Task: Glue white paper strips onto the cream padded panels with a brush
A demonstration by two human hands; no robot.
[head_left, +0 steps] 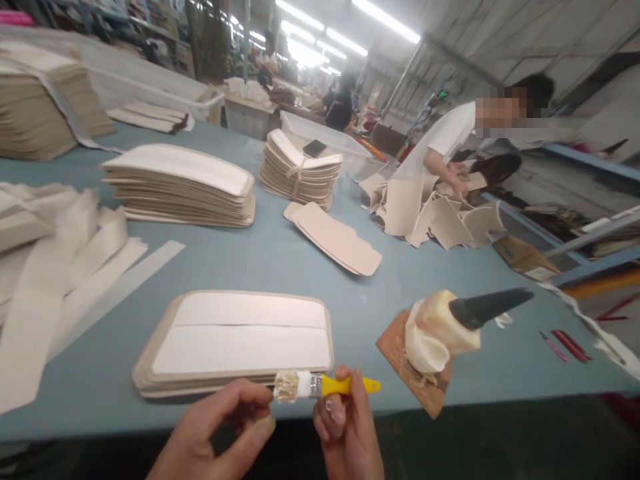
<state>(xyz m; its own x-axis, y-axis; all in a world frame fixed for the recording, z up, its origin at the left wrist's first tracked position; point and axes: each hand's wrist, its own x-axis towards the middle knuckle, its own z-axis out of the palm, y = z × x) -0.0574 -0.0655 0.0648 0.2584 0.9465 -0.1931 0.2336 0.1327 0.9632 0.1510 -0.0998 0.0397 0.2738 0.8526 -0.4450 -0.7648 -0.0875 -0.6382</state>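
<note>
My right hand (350,417) is closed around the yellow handle of a paintbrush (345,386), held level at the table's front edge. The brush's bristles (287,387) point left and look clumped, with a white band beside the metal ferrule. My left hand (225,427) is just left of the bristles, thumb and forefinger curled but apart; whether a fingertip touches the bristles I cannot tell. Behind both hands lies a stack of beige panels (145,363), the top one faced with white pieces. To the right, a glue-smeared bottle with a dark nozzle (445,327) stands on a brown board (393,340).
Loose pale strips (65,267) cover the left side. Farther back are a panel stack (180,187), a tied bundle (300,170) bearing a phone (315,148), and loose panels (335,237). A co-worker (450,140) handles beige pieces (435,210). Pens (570,345) lie right.
</note>
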